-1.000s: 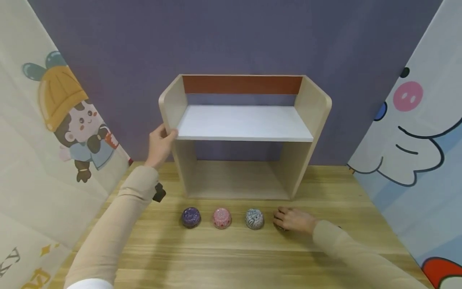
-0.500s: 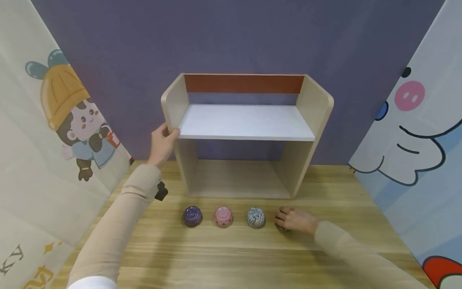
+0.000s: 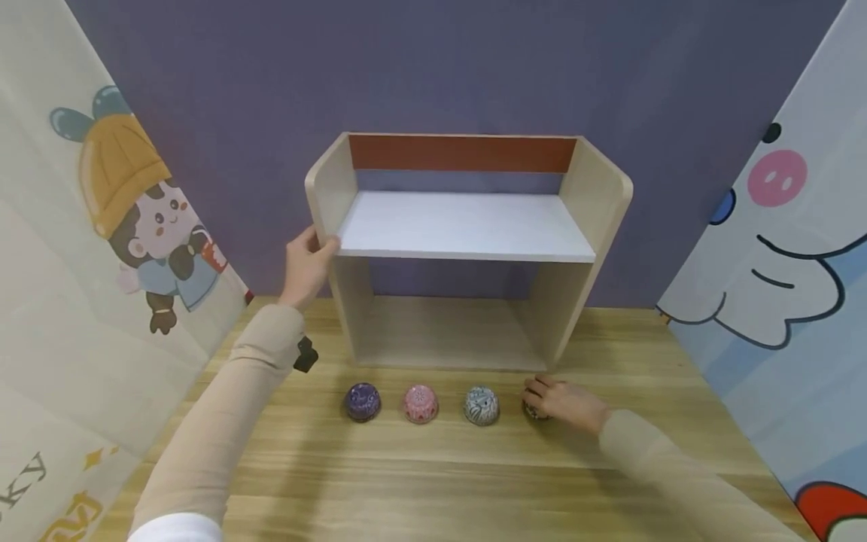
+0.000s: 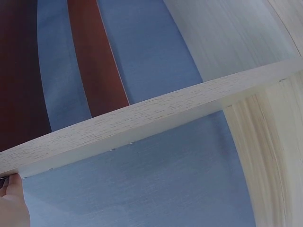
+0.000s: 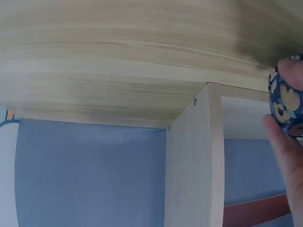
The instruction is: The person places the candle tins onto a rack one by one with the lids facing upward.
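While shelf [image 3: 467,226] is gripped, flowered tin [image 5: 286,101] is pinched

The shelf's left side is pinched by the left hand [image 3: 307,265]. Right of three other tins [image 3: 421,404], the flowered tin is held between thumb and fingers of the right hand [image 3: 566,401].

head cam: up high, facing forward and down over the desk [image 3: 406,489]
left wrist cam: sideways, super close to the shelf unit [image 4: 142,116]
right wrist cam: flipped, near its right panel [image 5: 194,156]
all three share: desk, shelf unit

three tins [image 3: 421,405] on table [image 3: 406,489] before shelf unit [image 3: 467,226]; fourth tin [image 5: 286,99] at right end
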`<act>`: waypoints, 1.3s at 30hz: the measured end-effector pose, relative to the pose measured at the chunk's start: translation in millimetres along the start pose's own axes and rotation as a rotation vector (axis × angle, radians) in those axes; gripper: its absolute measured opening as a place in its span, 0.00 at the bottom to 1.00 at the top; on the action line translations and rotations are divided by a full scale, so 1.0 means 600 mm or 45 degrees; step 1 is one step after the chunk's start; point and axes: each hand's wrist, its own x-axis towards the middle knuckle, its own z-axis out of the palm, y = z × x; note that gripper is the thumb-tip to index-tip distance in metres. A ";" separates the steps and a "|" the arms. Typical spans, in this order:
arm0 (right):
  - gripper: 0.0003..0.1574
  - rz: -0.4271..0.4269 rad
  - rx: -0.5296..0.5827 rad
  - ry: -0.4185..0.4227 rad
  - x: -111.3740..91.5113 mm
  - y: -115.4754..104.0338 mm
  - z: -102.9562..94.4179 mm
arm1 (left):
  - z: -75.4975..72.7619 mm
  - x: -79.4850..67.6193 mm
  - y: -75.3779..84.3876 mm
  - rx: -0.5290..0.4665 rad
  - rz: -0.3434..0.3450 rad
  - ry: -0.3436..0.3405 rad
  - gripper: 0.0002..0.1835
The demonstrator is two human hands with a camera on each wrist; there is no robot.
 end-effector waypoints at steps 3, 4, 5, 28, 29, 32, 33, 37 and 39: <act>0.35 0.049 0.146 -0.026 -0.005 0.005 -0.008 | 0.002 0.000 0.002 -0.006 -0.001 -0.007 0.24; 0.36 0.067 0.207 -0.020 -0.007 0.007 -0.010 | 0.003 -0.001 0.003 -0.008 -0.002 -0.006 0.24; 0.38 0.087 0.269 -0.003 -0.008 0.009 -0.012 | 0.003 -0.001 0.004 -0.003 -0.001 -0.003 0.24; 0.42 0.740 1.034 0.225 0.005 0.025 -0.044 | 0.003 0.000 0.001 -0.002 -0.023 -0.018 0.24; 0.42 0.770 1.080 0.229 0.006 0.024 -0.045 | 0.003 0.000 0.000 -0.003 -0.024 -0.020 0.24; 0.42 0.856 1.243 0.229 0.009 0.024 -0.046 | 0.003 0.001 0.000 0.003 -0.024 -0.021 0.24; 0.42 0.892 1.307 0.224 0.010 0.024 -0.047 | 0.003 0.001 0.000 0.002 -0.027 -0.017 0.24; 0.42 1.003 1.542 0.224 0.016 0.026 -0.047 | 0.002 0.001 0.001 -0.006 -0.038 0.000 0.23; 0.43 1.060 1.629 0.249 0.018 0.027 -0.047 | 0.003 0.001 0.002 -0.018 -0.044 -0.001 0.23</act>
